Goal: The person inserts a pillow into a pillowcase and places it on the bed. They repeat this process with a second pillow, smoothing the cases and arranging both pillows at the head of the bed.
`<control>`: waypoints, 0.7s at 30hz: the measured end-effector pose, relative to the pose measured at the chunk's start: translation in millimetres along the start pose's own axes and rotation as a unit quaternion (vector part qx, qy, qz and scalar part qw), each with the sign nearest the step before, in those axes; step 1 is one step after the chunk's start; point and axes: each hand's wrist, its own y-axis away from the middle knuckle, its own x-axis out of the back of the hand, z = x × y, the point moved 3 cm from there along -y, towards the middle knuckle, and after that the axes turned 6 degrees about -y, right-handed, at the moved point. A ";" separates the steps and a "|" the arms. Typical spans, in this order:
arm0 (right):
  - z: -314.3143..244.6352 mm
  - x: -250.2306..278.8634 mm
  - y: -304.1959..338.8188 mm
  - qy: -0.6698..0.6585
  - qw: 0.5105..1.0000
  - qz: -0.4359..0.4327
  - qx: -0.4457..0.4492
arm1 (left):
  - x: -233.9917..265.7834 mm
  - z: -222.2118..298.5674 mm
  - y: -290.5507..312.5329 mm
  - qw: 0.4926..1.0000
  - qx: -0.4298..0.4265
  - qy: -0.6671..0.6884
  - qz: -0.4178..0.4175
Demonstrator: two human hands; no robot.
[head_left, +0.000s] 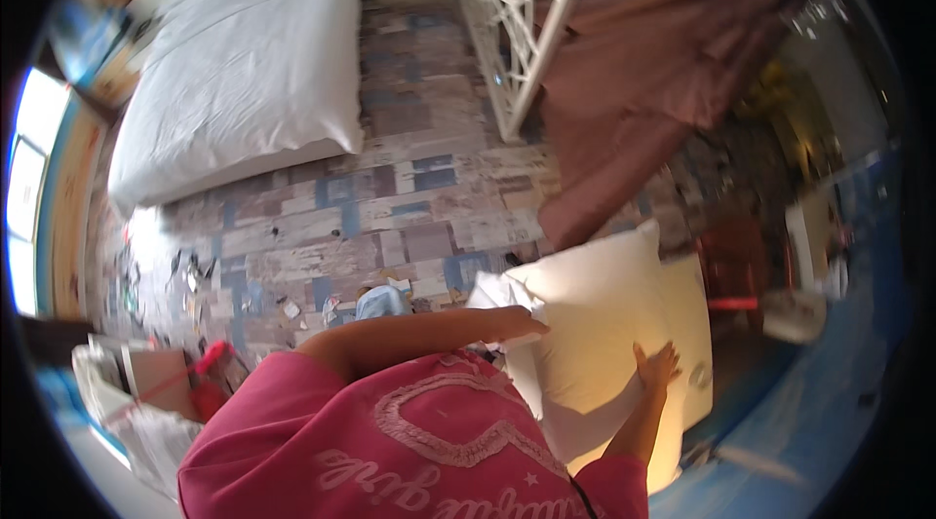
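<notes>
We judge the step in hand to be handling the plump white pillow (600,300), which lies at 4 o'clock from the middle of our view. Our left hand (517,323) is at its 9 o'clock edge; our right hand (660,368) is over its lower right part, fingers spread wide and holding nothing. The next move seems to call for 2 hands working evenly at opposite sides, with the pillow kept steady on whatever bears it.

We cannot tell whether the left fingers grip, pinch or only press, nor whether the right palm touches the cover. The pillow hides most of the pale piece (697,324) at its 3 o'clock side, so its kind is unclear. The white crumpled bundle (501,291) near our left hand is partly hidden, and our pink shirt (390,431) blocks the view towards 6 o'clock.
</notes>
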 end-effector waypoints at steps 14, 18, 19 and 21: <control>-52.6 39.8 37.3 -0.533 0.800 0.184 0.205 | -39.4 -18.0 -59.1 0.909 0.078 0.393 0.113; -107.2 94.5 110.5 -0.304 0.923 0.133 0.195 | -17.8 -40.7 -37.1 0.902 0.078 0.402 0.135; -136.8 111.3 141.9 -0.268 0.917 0.150 0.256 | -13.2 -47.6 -29.3 0.903 0.077 0.399 0.136; -195.3 137.5 192.4 -0.208 0.885 0.190 0.371 | 1.5 -66.9 -9.0 0.900 0.073 0.403 0.151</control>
